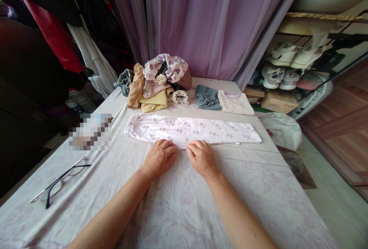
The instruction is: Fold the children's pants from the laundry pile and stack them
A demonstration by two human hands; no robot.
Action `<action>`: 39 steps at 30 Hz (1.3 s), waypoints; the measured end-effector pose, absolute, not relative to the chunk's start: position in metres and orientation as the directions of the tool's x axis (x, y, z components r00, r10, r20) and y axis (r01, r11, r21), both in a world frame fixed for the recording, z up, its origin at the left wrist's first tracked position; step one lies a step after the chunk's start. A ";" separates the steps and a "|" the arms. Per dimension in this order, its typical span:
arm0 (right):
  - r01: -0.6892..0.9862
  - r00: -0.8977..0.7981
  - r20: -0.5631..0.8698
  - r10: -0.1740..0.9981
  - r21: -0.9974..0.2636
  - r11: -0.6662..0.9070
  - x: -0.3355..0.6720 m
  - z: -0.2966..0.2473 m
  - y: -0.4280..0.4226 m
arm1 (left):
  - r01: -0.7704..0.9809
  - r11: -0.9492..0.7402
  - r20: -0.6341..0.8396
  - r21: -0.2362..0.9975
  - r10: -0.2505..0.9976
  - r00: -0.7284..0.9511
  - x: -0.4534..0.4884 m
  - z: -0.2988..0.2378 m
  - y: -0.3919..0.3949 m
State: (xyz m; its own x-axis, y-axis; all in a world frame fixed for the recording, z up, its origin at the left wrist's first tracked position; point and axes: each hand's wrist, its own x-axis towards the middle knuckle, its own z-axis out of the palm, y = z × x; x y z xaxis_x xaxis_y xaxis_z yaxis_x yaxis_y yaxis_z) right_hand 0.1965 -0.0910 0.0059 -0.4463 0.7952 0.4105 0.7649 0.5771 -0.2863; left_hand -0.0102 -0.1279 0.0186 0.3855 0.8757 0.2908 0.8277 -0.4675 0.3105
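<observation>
A pair of white pants with a small print lies flat across the table, folded lengthwise into a long strip. My left hand pinches its near edge, left of the middle. Close beside it, my right hand pinches the same edge, thumb and fingers together. A little of the cloth edge shows between the two hands. Behind the pants, to the right, lie a folded blue-grey garment and a folded cream top with a lilac neckline.
A heap of clothes sits at the back left, with a cream scrunchie beside it. Eyeglasses rest at the table's left, near a blurred-out object. A purple curtain hangs behind; a shoe rack stands right.
</observation>
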 end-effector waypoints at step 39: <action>0.901 -0.419 -0.124 0.899 -0.178 0.395 0.147 0.059 0.070 | 0.770 -0.461 0.322 0.441 0.882 0.344 -0.004 0.014 -0.122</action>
